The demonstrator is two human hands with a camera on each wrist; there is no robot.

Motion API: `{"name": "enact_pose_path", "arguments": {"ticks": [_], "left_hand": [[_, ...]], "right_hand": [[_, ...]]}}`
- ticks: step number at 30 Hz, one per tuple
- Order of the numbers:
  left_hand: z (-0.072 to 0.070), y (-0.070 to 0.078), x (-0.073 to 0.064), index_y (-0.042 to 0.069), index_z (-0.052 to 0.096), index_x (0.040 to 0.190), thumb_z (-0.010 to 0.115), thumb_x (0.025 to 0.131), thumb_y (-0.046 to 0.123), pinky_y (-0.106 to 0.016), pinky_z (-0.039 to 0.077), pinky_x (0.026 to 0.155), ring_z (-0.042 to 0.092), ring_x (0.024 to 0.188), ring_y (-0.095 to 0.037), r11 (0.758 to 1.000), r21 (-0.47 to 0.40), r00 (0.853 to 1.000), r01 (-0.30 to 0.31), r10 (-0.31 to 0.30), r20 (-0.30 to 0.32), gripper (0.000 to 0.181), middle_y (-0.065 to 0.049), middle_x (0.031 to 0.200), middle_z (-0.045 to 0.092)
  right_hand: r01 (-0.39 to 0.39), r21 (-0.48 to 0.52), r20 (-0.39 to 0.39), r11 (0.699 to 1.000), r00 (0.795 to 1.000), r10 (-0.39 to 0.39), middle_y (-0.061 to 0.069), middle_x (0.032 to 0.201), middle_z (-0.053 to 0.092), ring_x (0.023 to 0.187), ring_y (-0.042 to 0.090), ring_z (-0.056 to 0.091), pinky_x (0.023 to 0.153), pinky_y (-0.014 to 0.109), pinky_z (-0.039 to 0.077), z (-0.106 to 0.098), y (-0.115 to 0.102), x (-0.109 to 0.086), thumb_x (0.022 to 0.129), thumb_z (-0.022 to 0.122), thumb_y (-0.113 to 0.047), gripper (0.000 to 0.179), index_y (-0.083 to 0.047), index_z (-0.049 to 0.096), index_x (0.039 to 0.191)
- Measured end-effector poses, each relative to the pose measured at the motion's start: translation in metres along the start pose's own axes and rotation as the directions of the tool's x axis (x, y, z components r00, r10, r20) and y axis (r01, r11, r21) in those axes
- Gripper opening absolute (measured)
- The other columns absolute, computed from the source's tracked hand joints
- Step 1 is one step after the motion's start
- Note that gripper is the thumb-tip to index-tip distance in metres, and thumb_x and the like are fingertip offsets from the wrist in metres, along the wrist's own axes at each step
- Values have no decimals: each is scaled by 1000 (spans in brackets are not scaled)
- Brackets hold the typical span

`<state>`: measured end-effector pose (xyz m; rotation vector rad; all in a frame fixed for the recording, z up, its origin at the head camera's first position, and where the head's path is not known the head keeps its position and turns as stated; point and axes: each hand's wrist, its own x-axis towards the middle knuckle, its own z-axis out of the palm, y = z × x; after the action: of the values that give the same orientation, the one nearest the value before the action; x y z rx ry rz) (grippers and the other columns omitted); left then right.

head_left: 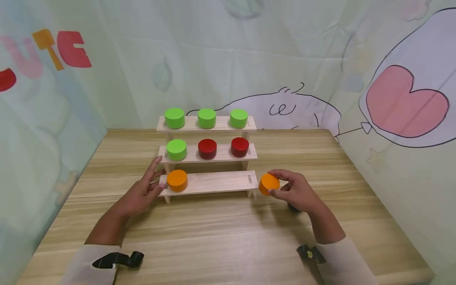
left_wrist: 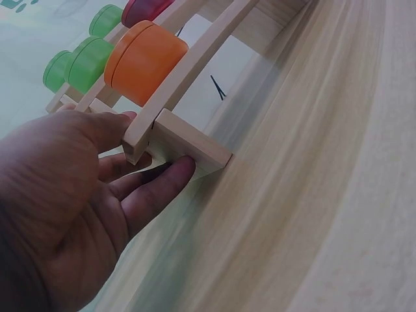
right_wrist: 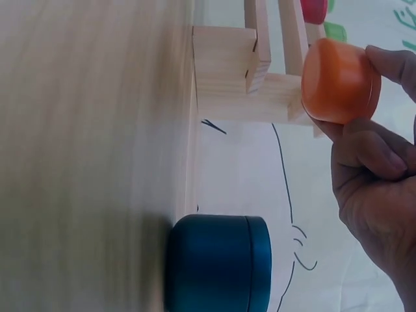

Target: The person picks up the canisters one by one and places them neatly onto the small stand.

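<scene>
A pale wooden three-tier rack stands on the table. My left hand is at its left end, fingertips touching the bottom shelf's end and side panel, as the left wrist view shows. Close by, an orange round tin sits on the left of the bottom shelf. My right hand pinches another orange round tin between thumb and fingers, just beyond the bottom shelf's right end. A dark blue round tin stands on the table beneath the right hand, mostly hidden in the head view.
Three green tins line the top shelf. On the middle shelf are a green tin and two red tins. The wood-grain table meets a printed cloth backdrop at the back and sides.
</scene>
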<state>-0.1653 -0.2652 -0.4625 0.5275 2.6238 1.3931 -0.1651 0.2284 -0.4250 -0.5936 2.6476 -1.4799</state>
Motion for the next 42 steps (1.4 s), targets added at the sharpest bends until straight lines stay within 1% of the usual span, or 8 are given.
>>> {"name": "enact_pose_path", "arguments": {"ticks": [6,11,20,25,29,33,36,42], "left_hand": [[-1,0,0,45,-12,174,55,114,4,-56,49,113,50,149,-59,1000,2,1000,2,-2,-2,99,-36,175,28],[-2,-1,0,47,-13,173,55,114,6,-57,50,112,49,149,-60,1000,6,1000,1,-1,-6,99,-35,175,28],[-2,-2,1,47,-13,173,56,114,6,-58,49,113,50,149,-59,1000,10,1000,3,-3,-3,99,-35,175,29],[-3,1,1,46,-13,173,57,114,8,-58,49,113,50,149,-59,1000,20,1000,6,-6,-5,99,-35,175,29],[-3,1,1,47,-14,173,56,114,9,-58,49,113,50,149,-59,1000,20,1000,5,-5,-3,99,-35,175,29],[-2,0,1,47,-14,173,57,114,9,-58,49,113,50,149,-59,1000,14,1000,6,-6,1,99,-35,175,29],[-2,-1,0,46,-13,173,56,114,8,-59,49,113,50,149,-60,1000,11,1000,-1,1,-2,99,-36,175,29],[-1,0,-2,41,-12,175,56,114,7,-60,48,113,50,148,-61,1000,10,1000,-17,18,-12,97,-37,173,30]], "right_hand": [[-4,-58,-32,998,999,2,17,130,78,95,28,69,71,22,62,5,-8,7,90,87,-9,50,-2,73,138],[26,-61,-33,998,999,-28,16,128,78,97,31,68,70,24,63,10,-16,14,90,86,-8,49,-2,74,137],[44,-67,-24,997,999,-46,14,138,76,108,27,70,76,25,64,23,-34,28,91,88,-14,53,-7,74,141],[61,-7,-19,998,998,-61,12,144,74,105,27,70,71,26,63,34,-39,36,89,89,-11,56,-9,74,143],[56,45,-16,997,998,-56,15,146,72,103,28,69,67,26,62,44,-40,42,90,88,-8,58,-5,71,145],[37,57,2,998,999,-37,16,149,71,114,28,69,73,25,64,55,-44,47,91,85,-9,57,-3,70,146],[25,52,20,998,999,-26,15,146,71,120,30,68,78,28,65,63,-50,52,92,85,-10,55,-4,71,145],[32,43,47,999,998,-34,12,133,76,114,26,67,80,32,66,81,-62,62,91,86,-12,51,-5,74,140]]}}
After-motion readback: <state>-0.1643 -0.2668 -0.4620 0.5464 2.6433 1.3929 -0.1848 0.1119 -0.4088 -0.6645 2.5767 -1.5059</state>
